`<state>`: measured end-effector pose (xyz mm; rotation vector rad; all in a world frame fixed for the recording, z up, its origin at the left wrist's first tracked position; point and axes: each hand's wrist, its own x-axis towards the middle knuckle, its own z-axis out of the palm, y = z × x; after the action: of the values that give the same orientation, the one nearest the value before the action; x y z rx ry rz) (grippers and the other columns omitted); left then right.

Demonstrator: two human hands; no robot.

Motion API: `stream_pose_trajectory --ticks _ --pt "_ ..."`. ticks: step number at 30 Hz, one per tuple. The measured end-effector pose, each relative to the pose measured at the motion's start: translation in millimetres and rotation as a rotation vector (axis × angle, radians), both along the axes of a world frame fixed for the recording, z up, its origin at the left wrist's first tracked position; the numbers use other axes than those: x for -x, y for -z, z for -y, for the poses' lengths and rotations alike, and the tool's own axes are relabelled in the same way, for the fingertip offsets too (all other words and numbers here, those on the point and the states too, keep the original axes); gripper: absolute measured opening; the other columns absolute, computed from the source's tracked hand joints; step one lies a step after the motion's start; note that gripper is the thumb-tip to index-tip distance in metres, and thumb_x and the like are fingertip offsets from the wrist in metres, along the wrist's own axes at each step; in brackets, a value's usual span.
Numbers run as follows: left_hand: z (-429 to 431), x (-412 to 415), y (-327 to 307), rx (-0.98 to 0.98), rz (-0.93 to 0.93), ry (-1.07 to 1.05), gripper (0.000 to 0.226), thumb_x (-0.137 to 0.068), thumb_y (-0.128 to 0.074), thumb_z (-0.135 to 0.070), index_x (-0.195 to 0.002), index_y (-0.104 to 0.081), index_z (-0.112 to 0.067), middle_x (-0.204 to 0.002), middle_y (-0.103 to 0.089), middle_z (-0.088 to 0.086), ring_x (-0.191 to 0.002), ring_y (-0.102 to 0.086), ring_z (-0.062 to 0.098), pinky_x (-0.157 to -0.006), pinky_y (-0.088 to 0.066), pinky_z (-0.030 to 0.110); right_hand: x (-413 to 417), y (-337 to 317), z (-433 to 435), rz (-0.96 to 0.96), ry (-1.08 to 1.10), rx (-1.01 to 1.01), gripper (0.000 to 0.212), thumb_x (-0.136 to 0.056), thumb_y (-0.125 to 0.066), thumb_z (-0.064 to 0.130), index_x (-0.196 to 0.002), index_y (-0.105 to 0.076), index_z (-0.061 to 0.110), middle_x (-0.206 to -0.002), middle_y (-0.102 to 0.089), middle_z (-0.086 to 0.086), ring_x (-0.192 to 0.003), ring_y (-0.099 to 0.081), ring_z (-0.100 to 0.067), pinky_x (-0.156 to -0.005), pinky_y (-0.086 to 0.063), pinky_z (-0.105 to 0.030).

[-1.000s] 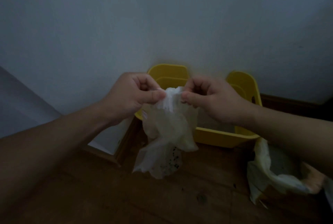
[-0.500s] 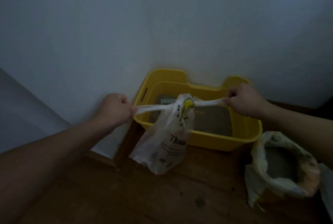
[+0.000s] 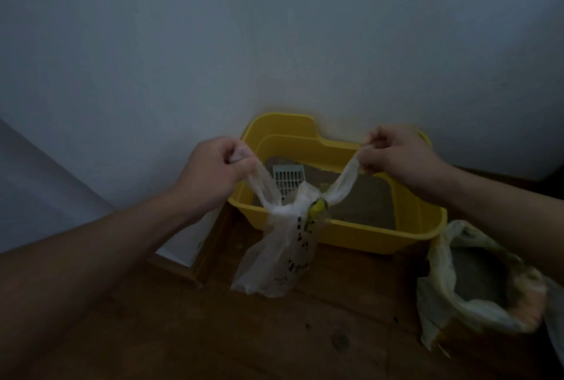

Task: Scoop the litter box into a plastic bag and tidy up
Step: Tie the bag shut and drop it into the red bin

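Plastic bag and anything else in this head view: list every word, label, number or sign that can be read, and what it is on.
Plastic bag, held by its handles in the left hand and right hand: dark print and a yellow logo, too crumpled and blurred to read.
Litter box, scoop, open sack: no text visible.

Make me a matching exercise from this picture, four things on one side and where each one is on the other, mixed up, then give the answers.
1. printed plastic bag
2. slotted scoop
3. yellow litter box
4. open sack of litter

A. lying in the litter
B. on the floor at the right
C. against the wall
D. hanging by its handles from both hands

Pairs: 1-D, 2-A, 3-C, 4-B
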<state>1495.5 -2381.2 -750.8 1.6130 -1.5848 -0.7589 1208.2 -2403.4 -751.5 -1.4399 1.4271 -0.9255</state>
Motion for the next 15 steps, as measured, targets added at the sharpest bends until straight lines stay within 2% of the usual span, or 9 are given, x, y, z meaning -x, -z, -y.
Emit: stream_pose_trajectory --ticks 2,5,8,10,12,15 --pt "-3.2 15.3 -12.2 0.002 -0.079 0.057 0.023 -0.085 -0.073 -0.005 -0.072 -0.062 -0.021 -0.070 -0.064 0.001 -0.062 -0.059 0.005 -0.060 -0.050 0.019 -12.4 -11.6 -5.9 0.111 -0.033 -0.043 0.020 -0.085 -0.063 -0.011 -0.091 -0.060 0.007 -0.078 -0.062 -0.010 -0.071 -0.062 -0.021 -0.073 -0.057 -0.036" --pt "-9.1 32.9 -23.1 -0.034 -0.249 0.117 0.021 -0.082 -0.075 -0.002 -0.079 -0.061 -0.018 -0.077 -0.069 0.017 -0.064 -0.063 0.014 -0.063 -0.052 0.028 -29.5 -25.6 -16.2 0.244 -0.107 -0.089 0.023 -0.085 -0.059 -0.013 -0.097 -0.061 0.006 -0.075 -0.061 -0.003 -0.067 -0.061 -0.014 -0.065 -0.056 -0.026" --pt "-17.0 45.9 -29.6 -0.089 -0.345 0.155 0.023 -0.079 -0.076 -0.001 -0.088 -0.059 -0.012 -0.086 -0.067 0.032 -0.056 -0.055 0.019 -0.060 -0.047 0.034 -44.8 -31.8 -25.9 0.273 -0.174 -0.100 0.016 -0.086 -0.063 -0.004 -0.086 -0.065 0.012 -0.073 -0.063 0.001 -0.068 -0.060 -0.012 -0.064 -0.051 -0.027" --pt "-20.8 52.4 -32.3 -0.106 -0.388 0.172 0.027 -0.079 -0.077 -0.002 -0.092 -0.057 -0.013 -0.079 -0.067 0.028 -0.053 -0.055 0.018 -0.060 -0.045 0.036 -53.4 -32.4 -30.2 0.288 -0.187 -0.089 0.013 -0.087 -0.066 0.002 -0.079 -0.066 0.013 -0.072 -0.063 -0.001 -0.066 -0.058 -0.011 -0.063 -0.048 -0.026" --pt "-24.3 57.1 -34.0 -0.117 -0.420 0.188 0.029 -0.081 -0.075 -0.001 -0.097 -0.055 -0.013 -0.070 -0.069 0.015 -0.055 -0.061 0.016 -0.059 -0.049 0.034 -59.6 -32.9 -33.1 0.311 -0.173 -0.070 0.007 -0.087 -0.069 0.008 -0.081 -0.068 0.012 -0.075 -0.064 -0.005 -0.068 -0.057 -0.013 -0.064 -0.045 -0.027" --pt "-27.6 61.0 -34.4 -0.138 -0.459 0.228 0.039 -0.078 -0.076 0.004 -0.105 -0.055 -0.014 -0.074 -0.073 0.009 -0.064 -0.067 0.018 -0.061 -0.054 0.031 -63.8 -34.2 -36.1 0.380 -0.181 -0.056 0.005 -0.090 -0.066 0.011 -0.085 -0.069 0.009 -0.080 -0.064 -0.012 -0.069 -0.059 -0.017 -0.063 -0.047 -0.026"
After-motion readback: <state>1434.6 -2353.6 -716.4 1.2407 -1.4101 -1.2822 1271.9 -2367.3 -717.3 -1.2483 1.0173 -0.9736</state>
